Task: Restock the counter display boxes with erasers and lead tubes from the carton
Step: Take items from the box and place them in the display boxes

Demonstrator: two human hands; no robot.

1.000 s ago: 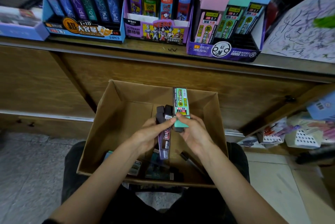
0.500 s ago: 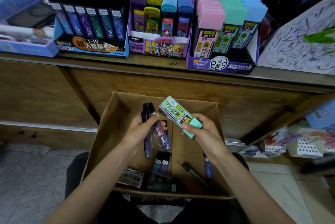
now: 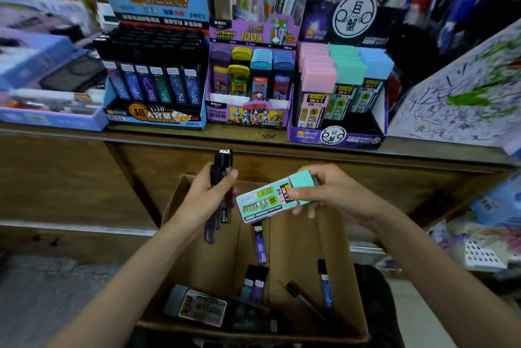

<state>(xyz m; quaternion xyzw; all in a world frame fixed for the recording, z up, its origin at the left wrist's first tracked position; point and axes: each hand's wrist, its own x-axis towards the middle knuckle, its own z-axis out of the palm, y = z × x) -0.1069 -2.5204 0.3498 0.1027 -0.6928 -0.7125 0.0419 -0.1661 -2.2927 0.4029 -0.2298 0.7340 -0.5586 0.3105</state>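
Observation:
My left hand [image 3: 207, 198] grips a bunch of dark lead tubes [image 3: 221, 167] upright above the open cardboard carton [image 3: 346, 277]. My right hand [image 3: 329, 192] holds a mint-green capped lead case [image 3: 270, 199], lying sideways over the carton. Several loose lead tubes [image 3: 260, 246] and a grey capped case [image 3: 197, 304] lie in the carton. On the counter stand three display boxes: a blue one with dark tubes [image 3: 153, 119], a purple one with coloured cases [image 3: 248, 116] and a purple one with pink, green and blue cases [image 3: 337, 137].
The wooden counter edge [image 3: 169, 136] runs across above the carton. A scribbled paper sheet [image 3: 462, 99] lies at the right, a blue tray [image 3: 50, 119] at the left. Packets of stationery [image 3: 479, 252] fill a lower shelf on the right.
Both hands have risen from the carton toward the counter. The green case has turned from upright to lying sideways. My view has tilted up, showing more of the display boxes.

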